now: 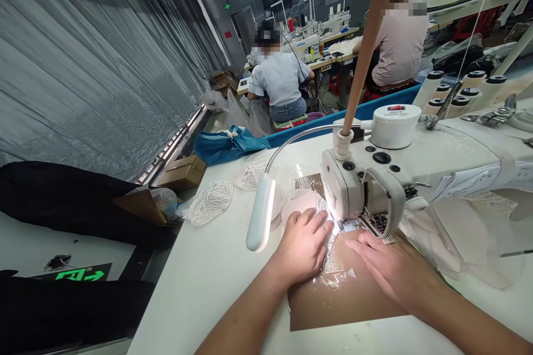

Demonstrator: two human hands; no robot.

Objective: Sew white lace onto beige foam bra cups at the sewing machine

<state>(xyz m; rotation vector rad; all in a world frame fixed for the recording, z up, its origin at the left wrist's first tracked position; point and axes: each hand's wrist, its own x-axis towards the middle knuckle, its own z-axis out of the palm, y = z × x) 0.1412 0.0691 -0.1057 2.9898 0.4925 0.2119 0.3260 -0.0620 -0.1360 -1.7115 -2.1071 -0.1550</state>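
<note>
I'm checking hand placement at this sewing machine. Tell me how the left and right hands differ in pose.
The left hand lies partly over the pale lace; the right hand rests on the brown sheet. The left hand's fingers point mostly away from the person; the right hand's point more across to the left. Both are bare, backs up, close to the machine head.

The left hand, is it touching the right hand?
Apart. The head view shows a gap between the left hand and the right hand, with shiny pale material in it.
</note>
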